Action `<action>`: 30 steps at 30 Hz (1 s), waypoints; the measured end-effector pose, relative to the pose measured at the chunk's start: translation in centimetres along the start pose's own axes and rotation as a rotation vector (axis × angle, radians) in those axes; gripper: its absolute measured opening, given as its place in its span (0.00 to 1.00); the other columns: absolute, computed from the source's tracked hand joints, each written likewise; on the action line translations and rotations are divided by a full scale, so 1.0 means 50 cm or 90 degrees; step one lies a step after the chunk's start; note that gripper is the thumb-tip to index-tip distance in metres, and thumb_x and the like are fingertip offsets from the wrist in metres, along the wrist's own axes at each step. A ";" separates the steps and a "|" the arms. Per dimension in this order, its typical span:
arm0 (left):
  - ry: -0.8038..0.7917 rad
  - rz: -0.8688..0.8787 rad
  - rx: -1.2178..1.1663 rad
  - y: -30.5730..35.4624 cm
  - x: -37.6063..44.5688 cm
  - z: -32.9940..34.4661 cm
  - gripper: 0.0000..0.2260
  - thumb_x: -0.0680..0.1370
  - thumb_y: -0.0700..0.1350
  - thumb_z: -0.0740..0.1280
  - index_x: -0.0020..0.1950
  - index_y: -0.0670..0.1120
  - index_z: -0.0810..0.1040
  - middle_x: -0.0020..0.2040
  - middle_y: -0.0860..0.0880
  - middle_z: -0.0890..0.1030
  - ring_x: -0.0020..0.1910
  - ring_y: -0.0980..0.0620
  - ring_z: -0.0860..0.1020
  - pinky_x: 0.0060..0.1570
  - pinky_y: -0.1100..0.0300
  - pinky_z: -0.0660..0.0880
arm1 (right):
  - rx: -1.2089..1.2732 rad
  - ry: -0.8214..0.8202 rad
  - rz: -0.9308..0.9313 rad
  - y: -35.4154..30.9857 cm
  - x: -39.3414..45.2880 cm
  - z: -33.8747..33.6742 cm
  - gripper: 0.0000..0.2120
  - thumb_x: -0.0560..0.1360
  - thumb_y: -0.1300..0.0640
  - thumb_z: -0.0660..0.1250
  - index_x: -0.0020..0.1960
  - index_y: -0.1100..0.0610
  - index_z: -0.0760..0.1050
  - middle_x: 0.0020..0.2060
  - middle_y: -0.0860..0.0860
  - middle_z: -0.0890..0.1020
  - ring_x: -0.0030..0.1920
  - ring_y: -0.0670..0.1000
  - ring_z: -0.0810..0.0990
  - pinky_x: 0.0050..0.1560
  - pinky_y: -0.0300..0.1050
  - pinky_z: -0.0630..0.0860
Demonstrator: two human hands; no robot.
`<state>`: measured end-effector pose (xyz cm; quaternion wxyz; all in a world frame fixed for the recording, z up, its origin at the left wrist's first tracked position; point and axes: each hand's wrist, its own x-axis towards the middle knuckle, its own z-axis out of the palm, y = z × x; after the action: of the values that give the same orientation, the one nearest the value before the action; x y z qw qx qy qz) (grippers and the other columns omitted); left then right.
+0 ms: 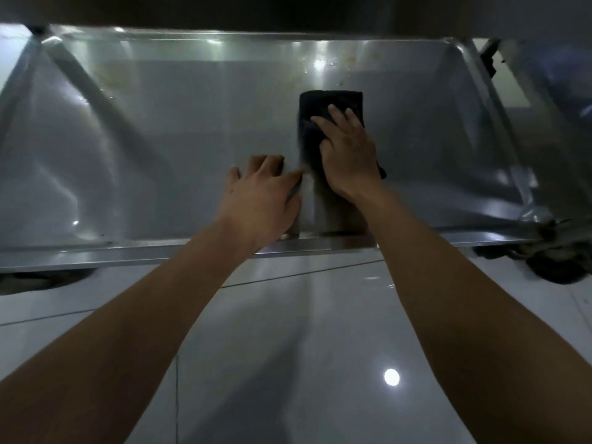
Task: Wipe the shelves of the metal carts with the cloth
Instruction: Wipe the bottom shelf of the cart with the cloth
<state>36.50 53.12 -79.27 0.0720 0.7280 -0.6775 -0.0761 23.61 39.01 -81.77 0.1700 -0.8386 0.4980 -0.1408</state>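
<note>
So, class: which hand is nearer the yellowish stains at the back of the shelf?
Right. The right hand presses the cloth just below the stains; the left hand rests nearer the front edge, further left.

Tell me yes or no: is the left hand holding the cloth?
No. The left hand rests bare on the metal shelf, while the right hand presses the dark cloth flat.

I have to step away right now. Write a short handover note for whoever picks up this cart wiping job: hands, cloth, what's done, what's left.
Right hand: flat on the dark cloth, pressing it to the lower shelf, right of centre.
Left hand: bare, fingers resting on the shelf beside the cloth; no grip on anything.
Done: cannot tell which parts are wiped.
Left: brownish spots at the back, beyond the cloth; probably the left half too.
</note>
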 end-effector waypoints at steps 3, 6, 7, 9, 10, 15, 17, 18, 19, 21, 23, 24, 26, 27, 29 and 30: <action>0.018 0.010 0.005 0.066 0.041 0.019 0.18 0.80 0.55 0.61 0.68 0.53 0.77 0.70 0.45 0.72 0.71 0.41 0.66 0.65 0.35 0.66 | -0.003 0.017 0.039 0.102 -0.002 -0.049 0.24 0.81 0.55 0.51 0.77 0.45 0.64 0.80 0.47 0.57 0.80 0.53 0.50 0.78 0.57 0.52; 0.036 0.030 -0.001 0.141 0.080 0.035 0.16 0.79 0.54 0.63 0.64 0.52 0.79 0.67 0.44 0.75 0.69 0.40 0.69 0.63 0.33 0.67 | -0.017 0.036 0.076 0.207 -0.015 -0.101 0.24 0.82 0.56 0.51 0.77 0.46 0.63 0.80 0.48 0.56 0.80 0.53 0.50 0.78 0.56 0.51; 0.043 0.036 -0.005 0.158 0.089 0.039 0.15 0.79 0.54 0.64 0.63 0.51 0.79 0.66 0.45 0.75 0.68 0.40 0.70 0.63 0.33 0.68 | -0.016 0.040 0.089 0.235 -0.020 -0.113 0.24 0.82 0.56 0.51 0.77 0.46 0.63 0.80 0.48 0.56 0.80 0.53 0.50 0.78 0.56 0.51; 0.053 0.045 -0.015 0.193 0.110 0.047 0.14 0.79 0.53 0.64 0.61 0.52 0.80 0.65 0.45 0.76 0.68 0.40 0.70 0.62 0.33 0.68 | -0.027 0.052 0.111 0.295 -0.028 -0.142 0.23 0.83 0.56 0.51 0.78 0.47 0.62 0.80 0.49 0.56 0.80 0.55 0.49 0.79 0.57 0.50; 0.054 0.045 -0.017 0.209 0.120 0.051 0.13 0.78 0.53 0.64 0.60 0.52 0.80 0.65 0.46 0.76 0.67 0.40 0.70 0.62 0.33 0.68 | -0.037 0.060 0.125 0.327 -0.032 -0.160 0.23 0.83 0.56 0.51 0.78 0.48 0.62 0.80 0.50 0.56 0.80 0.55 0.50 0.79 0.57 0.50; 0.040 0.032 -0.006 0.239 0.138 0.061 0.13 0.78 0.54 0.63 0.60 0.53 0.79 0.66 0.48 0.74 0.68 0.42 0.68 0.64 0.38 0.68 | -0.094 0.101 0.199 0.433 -0.042 -0.224 0.23 0.83 0.55 0.51 0.78 0.49 0.62 0.80 0.52 0.58 0.80 0.58 0.51 0.79 0.55 0.50; 0.033 0.039 -0.003 0.236 0.133 0.055 0.15 0.79 0.54 0.63 0.63 0.53 0.78 0.68 0.48 0.73 0.70 0.42 0.67 0.65 0.39 0.68 | -0.100 0.101 0.202 0.430 -0.042 -0.221 0.24 0.83 0.55 0.50 0.78 0.49 0.61 0.80 0.52 0.58 0.80 0.58 0.50 0.79 0.57 0.50; 0.037 0.039 -0.007 0.233 0.130 0.051 0.15 0.79 0.54 0.63 0.65 0.54 0.78 0.69 0.48 0.73 0.70 0.42 0.67 0.66 0.40 0.67 | -0.104 0.101 0.205 0.424 -0.041 -0.217 0.24 0.83 0.55 0.50 0.78 0.49 0.61 0.80 0.52 0.57 0.80 0.57 0.50 0.78 0.59 0.50; 0.046 0.033 -0.015 0.227 0.126 0.045 0.16 0.80 0.54 0.63 0.66 0.54 0.78 0.71 0.48 0.73 0.71 0.43 0.67 0.66 0.41 0.67 | -0.109 0.098 0.208 0.416 -0.041 -0.213 0.23 0.83 0.54 0.50 0.78 0.48 0.60 0.80 0.52 0.56 0.80 0.57 0.49 0.78 0.60 0.49; 0.078 0.006 -0.027 0.198 0.110 0.027 0.16 0.81 0.54 0.63 0.66 0.53 0.79 0.70 0.48 0.75 0.70 0.43 0.69 0.63 0.44 0.69 | -0.121 0.077 0.207 0.395 -0.039 -0.202 0.23 0.84 0.53 0.49 0.79 0.48 0.59 0.81 0.51 0.54 0.80 0.56 0.47 0.78 0.62 0.47; 0.123 -0.011 -0.026 0.148 0.086 0.007 0.15 0.80 0.53 0.63 0.62 0.51 0.83 0.65 0.48 0.78 0.65 0.41 0.73 0.59 0.45 0.72 | -0.134 0.046 0.191 0.360 -0.030 -0.188 0.23 0.84 0.51 0.48 0.79 0.48 0.58 0.81 0.50 0.52 0.80 0.57 0.46 0.78 0.63 0.46; 0.126 -0.013 -0.024 0.122 0.073 -0.003 0.14 0.80 0.53 0.62 0.59 0.51 0.84 0.63 0.47 0.80 0.62 0.40 0.75 0.57 0.44 0.74 | -0.139 0.031 0.175 0.335 -0.023 -0.177 0.23 0.84 0.51 0.48 0.79 0.48 0.57 0.81 0.50 0.52 0.80 0.57 0.46 0.78 0.64 0.47; 0.080 0.004 -0.018 0.082 0.045 -0.014 0.16 0.79 0.54 0.60 0.57 0.51 0.84 0.61 0.46 0.80 0.60 0.39 0.76 0.55 0.44 0.75 | -0.137 0.006 0.134 0.267 -0.009 -0.144 0.23 0.85 0.50 0.48 0.79 0.48 0.57 0.81 0.51 0.52 0.80 0.58 0.46 0.77 0.64 0.49; 0.050 0.018 -0.011 0.072 0.033 -0.015 0.17 0.79 0.54 0.58 0.58 0.51 0.84 0.62 0.46 0.80 0.60 0.39 0.76 0.55 0.45 0.75 | -0.130 -0.005 0.112 0.227 -0.003 -0.125 0.23 0.85 0.50 0.48 0.79 0.48 0.58 0.81 0.51 0.52 0.80 0.58 0.47 0.77 0.64 0.50; 0.015 0.038 0.009 0.059 0.016 -0.011 0.19 0.79 0.55 0.57 0.62 0.51 0.82 0.66 0.45 0.77 0.62 0.39 0.75 0.56 0.46 0.75 | -0.112 -0.028 0.059 0.144 0.003 -0.085 0.23 0.85 0.49 0.49 0.79 0.47 0.58 0.81 0.50 0.53 0.80 0.57 0.47 0.77 0.62 0.50; 0.009 0.037 0.015 0.055 0.010 -0.009 0.18 0.80 0.55 0.58 0.63 0.51 0.81 0.68 0.45 0.76 0.64 0.39 0.74 0.58 0.46 0.74 | -0.106 -0.042 0.031 0.108 0.000 -0.067 0.23 0.85 0.48 0.49 0.79 0.47 0.58 0.81 0.49 0.52 0.80 0.57 0.47 0.77 0.61 0.49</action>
<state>33.97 52.42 -78.28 0.0702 0.7094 -0.6986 -0.0609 17.97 36.12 -81.04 0.1197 -0.8416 0.5224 -0.0668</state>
